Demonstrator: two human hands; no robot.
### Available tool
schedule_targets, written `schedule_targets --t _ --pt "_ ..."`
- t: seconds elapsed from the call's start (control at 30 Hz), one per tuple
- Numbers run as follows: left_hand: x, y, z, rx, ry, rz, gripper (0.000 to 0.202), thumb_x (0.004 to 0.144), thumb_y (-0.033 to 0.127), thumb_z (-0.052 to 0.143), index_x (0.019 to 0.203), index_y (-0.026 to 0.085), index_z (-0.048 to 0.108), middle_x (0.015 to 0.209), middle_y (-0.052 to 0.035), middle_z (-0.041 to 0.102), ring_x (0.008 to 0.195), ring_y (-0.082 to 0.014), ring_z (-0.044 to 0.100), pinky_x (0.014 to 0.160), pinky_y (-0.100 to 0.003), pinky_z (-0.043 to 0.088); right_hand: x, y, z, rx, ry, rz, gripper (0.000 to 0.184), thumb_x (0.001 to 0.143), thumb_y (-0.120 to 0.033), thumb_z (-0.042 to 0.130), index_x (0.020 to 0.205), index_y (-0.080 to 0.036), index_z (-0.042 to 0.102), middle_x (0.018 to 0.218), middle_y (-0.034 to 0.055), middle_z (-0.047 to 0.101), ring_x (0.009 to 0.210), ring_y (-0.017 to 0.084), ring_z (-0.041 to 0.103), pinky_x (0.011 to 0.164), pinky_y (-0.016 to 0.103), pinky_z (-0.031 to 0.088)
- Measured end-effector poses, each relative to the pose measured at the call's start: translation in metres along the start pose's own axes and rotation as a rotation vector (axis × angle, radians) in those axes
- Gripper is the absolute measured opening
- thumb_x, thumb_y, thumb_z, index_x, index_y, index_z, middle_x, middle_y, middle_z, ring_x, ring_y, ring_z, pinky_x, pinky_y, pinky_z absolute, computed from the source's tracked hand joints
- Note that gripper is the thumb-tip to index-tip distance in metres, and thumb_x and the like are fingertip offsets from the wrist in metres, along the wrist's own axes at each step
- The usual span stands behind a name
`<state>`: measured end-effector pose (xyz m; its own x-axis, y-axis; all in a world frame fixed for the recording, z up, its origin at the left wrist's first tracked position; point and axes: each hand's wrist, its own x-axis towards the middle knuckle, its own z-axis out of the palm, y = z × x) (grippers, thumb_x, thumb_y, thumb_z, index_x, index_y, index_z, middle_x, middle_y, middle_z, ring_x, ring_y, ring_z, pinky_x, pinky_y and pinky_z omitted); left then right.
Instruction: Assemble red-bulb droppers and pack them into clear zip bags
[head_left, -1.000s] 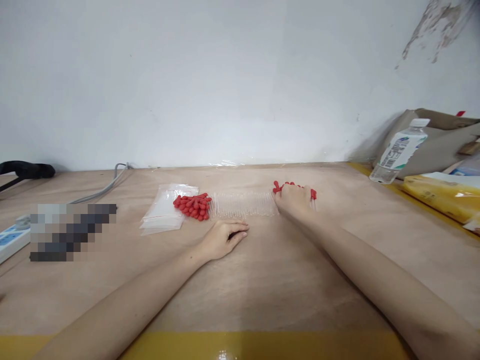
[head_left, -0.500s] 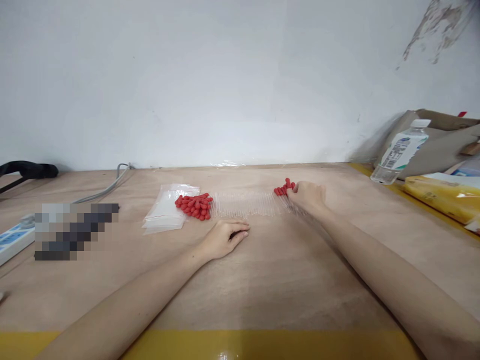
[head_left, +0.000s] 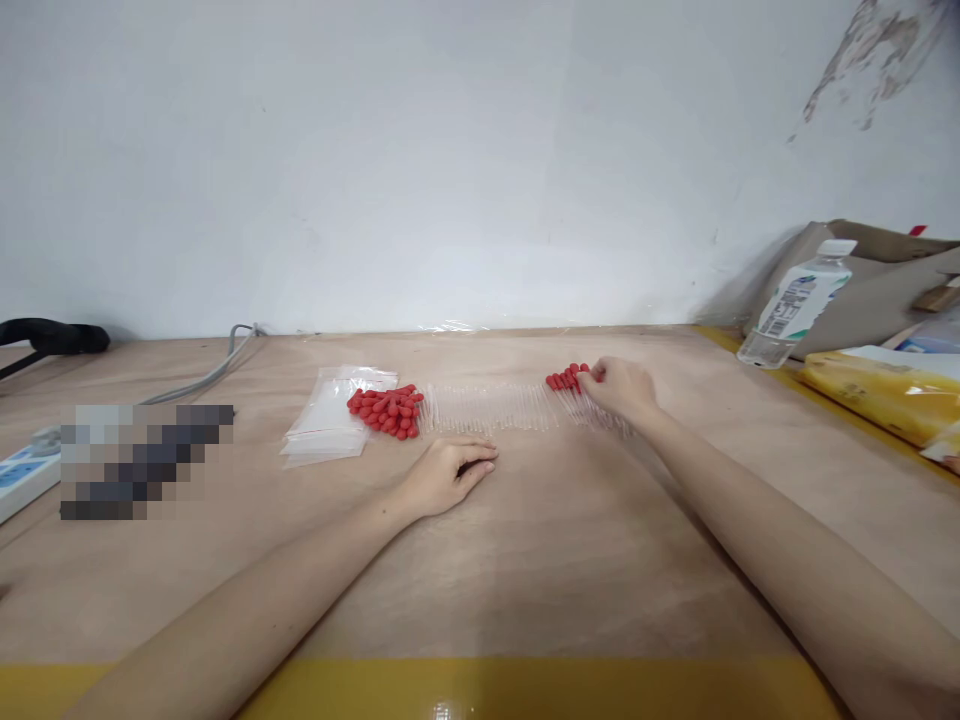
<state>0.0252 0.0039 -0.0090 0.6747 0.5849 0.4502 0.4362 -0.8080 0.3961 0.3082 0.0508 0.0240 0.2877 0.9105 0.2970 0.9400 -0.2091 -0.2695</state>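
Note:
A row of thin clear tubes lies side by side on the table. At its right end, several of the tubes carry small red bulbs on their far ends. My right hand is over these, thumb and fingers pinched on a red bulb at the row's right side; the fingers partly cover it. A pile of loose-looking red bulbs sits at the left end of the tubes. My left hand rests on the table just in front of the tubes, fingers stretched out and thumb apart, holding nothing.
Clear plastic bags lie stacked left of the pile. Farther left are a power strip, a grey cable and a blurred-out dark object. A plastic bottle, a beige bag and a yellow packet stand at the right.
The red bulb that stuck out beyond the others at the right has come down closer into line with them. My right hand has shifted slightly; my left hand stays in place.

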Motion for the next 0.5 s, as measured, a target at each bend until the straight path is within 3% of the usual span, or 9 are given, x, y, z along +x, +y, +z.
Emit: schedule_targets --t 0.13,0.3,0.5 --pt "0.000 0.001 0.000 0.003 0.000 0.003 0.023 0.085 0.021 0.051 0.101 0.018 0.067 0.102 -0.0057 0.069 0.099 -0.0184 0.062 0.088 -0.032 0.049 -0.012 -0.027 0.007 0.011 -0.079 -0.153 0.031 0.080 -0.041 0.043 0.068 -0.020 0.064 0.073 0.0055 0.065 0.075 0.021 0.058 0.070 0.032 0.035" --pt "0.001 0.000 -0.001 0.002 0.001 0.002 0.023 0.085 0.022 0.051 0.101 0.019 0.067 0.102 -0.0056 0.069 0.098 -0.0183 0.062 0.088 -0.032 0.048 -0.013 -0.046 0.012 -0.119 -0.219 -0.111 0.023 0.077 -0.030 0.047 0.070 -0.016 0.064 0.076 0.0090 0.063 0.077 0.023 0.057 0.072 0.035 0.033" --pt "-0.001 0.001 0.002 0.007 0.009 0.025 0.023 0.086 0.022 0.050 0.101 0.021 0.067 0.102 -0.0050 0.068 0.097 -0.0180 0.061 0.087 -0.032 0.048 -0.014 -0.058 0.014 -0.150 -0.248 -0.135 0.019 0.077 -0.019 0.046 0.076 -0.012 0.063 0.079 0.0146 0.063 0.077 0.027 0.057 0.069 0.037 0.032"
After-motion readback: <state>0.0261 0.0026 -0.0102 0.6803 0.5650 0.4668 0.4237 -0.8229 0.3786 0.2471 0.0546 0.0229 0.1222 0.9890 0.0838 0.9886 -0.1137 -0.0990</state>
